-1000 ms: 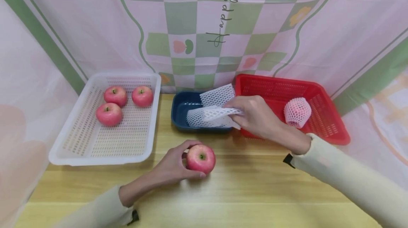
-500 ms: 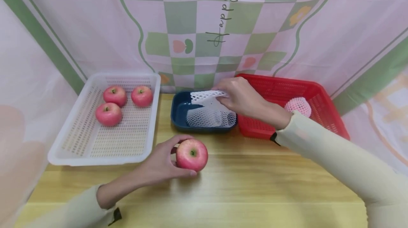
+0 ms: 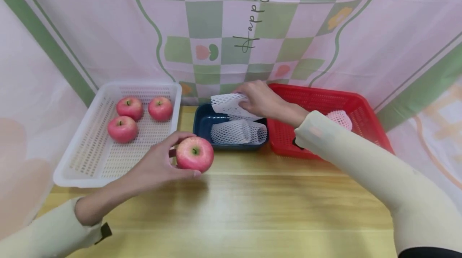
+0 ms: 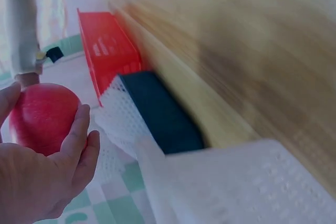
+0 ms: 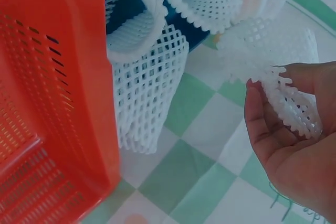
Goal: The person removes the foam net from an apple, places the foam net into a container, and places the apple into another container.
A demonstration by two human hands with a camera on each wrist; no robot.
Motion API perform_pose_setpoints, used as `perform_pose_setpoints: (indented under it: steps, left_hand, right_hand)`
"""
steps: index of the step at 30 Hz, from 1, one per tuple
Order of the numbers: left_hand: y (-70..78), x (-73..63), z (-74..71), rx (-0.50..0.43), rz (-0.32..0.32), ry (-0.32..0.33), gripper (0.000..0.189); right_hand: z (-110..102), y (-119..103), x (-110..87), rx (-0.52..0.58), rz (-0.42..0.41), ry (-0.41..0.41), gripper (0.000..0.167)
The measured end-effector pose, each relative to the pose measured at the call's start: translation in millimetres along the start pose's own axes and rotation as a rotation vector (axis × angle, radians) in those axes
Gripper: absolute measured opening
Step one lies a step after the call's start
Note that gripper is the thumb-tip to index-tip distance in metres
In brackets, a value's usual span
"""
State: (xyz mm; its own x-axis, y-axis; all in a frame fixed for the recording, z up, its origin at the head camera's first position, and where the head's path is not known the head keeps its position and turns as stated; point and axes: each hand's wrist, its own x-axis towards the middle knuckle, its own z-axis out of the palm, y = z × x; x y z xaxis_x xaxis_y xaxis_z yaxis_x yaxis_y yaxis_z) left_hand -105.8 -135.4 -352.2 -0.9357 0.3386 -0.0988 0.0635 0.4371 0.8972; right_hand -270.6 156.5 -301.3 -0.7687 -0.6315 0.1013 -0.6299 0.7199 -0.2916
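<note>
My left hand (image 3: 159,164) grips a red apple (image 3: 195,154), fingers behind it and thumb along its near side, above the table just right of the white basket. In the left wrist view the same apple (image 4: 44,119) sits between thumb and curled fingers. Over the back of the dark blue tray (image 3: 203,130), my right hand (image 3: 258,99) pinches a white foam net sleeve (image 3: 228,105). That sleeve (image 5: 291,103) shows between thumb and fingers in the right wrist view. Other foam net sleeves (image 3: 236,132) lie in the tray.
The white basket (image 3: 65,170) at left holds three apples (image 3: 123,129). At right stands a red basket (image 3: 384,142) with a net-wrapped apple (image 3: 340,119), partly hidden by my right sleeve. A patterned curtain (image 3: 203,19) hangs behind, and the wooden table (image 3: 252,206) extends in front.
My left hand has carried the apple left and up toward the white basket. My right hand has moved back and left, lifting the foam net sleeve away from the others in the tray.
</note>
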Motion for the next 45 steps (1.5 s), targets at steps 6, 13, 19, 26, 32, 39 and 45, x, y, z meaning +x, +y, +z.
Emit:
perform_pose_setpoints:
  steps: [6,13,19,26,32,39,45]
  left_hand:
    - [-0.3,3.4,-21.3,0.035,-0.060,0.056,0.086]
    - [0.7,14.6,-45.9,0.061,-0.130,0.064,0.099]
    - [-1.8,26.3,-62.9,0.019,-0.192,0.065,0.109]
    - [-11.2,37.9,-76.9,-0.049,-0.248,0.077,0.108]
    - [-22.2,46.5,-85.8,-0.017,-0.260,0.089,0.105]
    - [-34.8,54.3,-91.5,0.005,-0.290,0.092,0.100]
    - [-43.4,59.9,-92.7,-0.137,-0.322,0.087,0.105]
  right_hand:
    - [8,5,15.6,0.034,0.033,-0.069,0.037]
    - [20,6,30.8,0.036,0.035,-0.109,0.036]
    - [29,6,41.6,0.031,0.005,-0.129,0.035]
    - [40,10,48.6,0.023,-0.036,-0.153,0.037]
    - [47,13,49.3,0.008,0.004,-0.189,0.041]
    - [50,18,48.0,-0.008,0.087,-0.179,0.057]
    - [46,18,45.6,-0.042,0.149,-0.139,0.073]
